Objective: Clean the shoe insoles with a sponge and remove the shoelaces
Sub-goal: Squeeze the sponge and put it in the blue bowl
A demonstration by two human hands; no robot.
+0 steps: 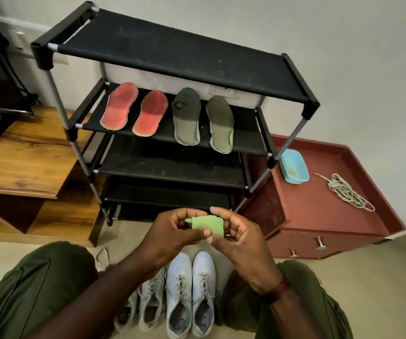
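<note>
Sponge (207,225) gripped between left hand (172,236) and right hand (236,238); insoles (150,113) lie straight ahead on rack's second shelf (246,140), lengthwise front-to-back, grey pair (187,121) nearer the right.

Soft, even indoor light, moderately bright, falls from above and leaves no hard shadows; the pale wall (343,45) reads as flat grey. The black fabric of the shoe rack (172,45) swallows detail, and its lowest shelves (167,194) sink to near-black. Small glints sit on the rack's metal poles (58,94) and the drawer knobs (321,243). Wide-angle distortion bows the poles and the edges of the red cabinet (319,206). The white sneakers (189,289) look slightly soft, with mild compression smear overall
</note>
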